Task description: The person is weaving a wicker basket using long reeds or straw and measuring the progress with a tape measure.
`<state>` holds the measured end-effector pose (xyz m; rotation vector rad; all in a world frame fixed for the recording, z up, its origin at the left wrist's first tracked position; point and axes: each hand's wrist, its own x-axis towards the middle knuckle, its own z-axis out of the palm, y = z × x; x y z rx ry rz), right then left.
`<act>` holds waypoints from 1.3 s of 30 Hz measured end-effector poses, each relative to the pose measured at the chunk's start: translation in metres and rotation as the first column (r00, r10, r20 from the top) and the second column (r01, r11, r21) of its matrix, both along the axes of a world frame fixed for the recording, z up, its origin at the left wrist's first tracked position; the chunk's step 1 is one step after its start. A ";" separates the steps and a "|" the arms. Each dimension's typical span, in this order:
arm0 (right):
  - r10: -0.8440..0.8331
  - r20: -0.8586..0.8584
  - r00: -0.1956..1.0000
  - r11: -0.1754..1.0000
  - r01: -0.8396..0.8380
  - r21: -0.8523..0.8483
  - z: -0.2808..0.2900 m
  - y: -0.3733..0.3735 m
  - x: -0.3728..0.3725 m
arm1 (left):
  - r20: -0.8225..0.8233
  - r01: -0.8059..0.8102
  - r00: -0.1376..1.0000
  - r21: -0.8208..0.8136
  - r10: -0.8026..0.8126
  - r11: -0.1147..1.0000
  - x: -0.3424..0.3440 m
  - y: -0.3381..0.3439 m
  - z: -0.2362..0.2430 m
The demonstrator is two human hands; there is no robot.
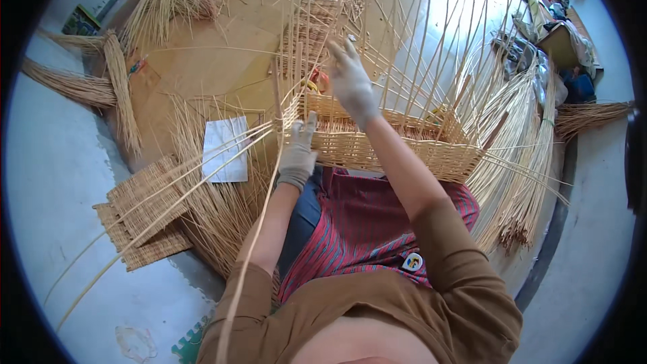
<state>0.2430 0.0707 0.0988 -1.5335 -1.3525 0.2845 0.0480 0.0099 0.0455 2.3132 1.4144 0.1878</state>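
Observation:
A pale wicker basket, long and box-shaped, rests across my lap with tall thin rods standing up from its walls. My left hand, in a light knitted glove, closes on the basket's near wall at the left corner. Loose rods fan out to the left from that corner. My right hand, gloved too, is raised above the far wall among the uprights. Its fingers are bent near their tips; whatever they pinch is too thin to make out. A darker stick stands at the left corner.
Bundles of rods lie on the right, at the far left and beside my left knee. Woven panels and a white paper sheet lie to the left. Another woven panel lies beyond the basket. Bags and clothes are piled at far right.

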 end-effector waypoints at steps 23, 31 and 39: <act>0.053 0.105 0.993 0.960 -0.022 -0.280 -0.056 -0.088 -0.041 | 0.337 -0.158 0.942 0.410 0.012 0.898 0.011 -0.010 -0.029; -0.215 -0.532 0.819 0.934 0.331 0.133 -0.082 -0.142 0.051 | -0.149 0.263 0.961 0.224 -0.233 0.938 0.055 -0.043 -0.020; -0.129 -0.565 0.815 0.956 0.253 0.147 -0.055 -0.153 0.092 | -0.173 0.270 0.962 0.464 -0.212 0.843 0.060 -0.030 -0.023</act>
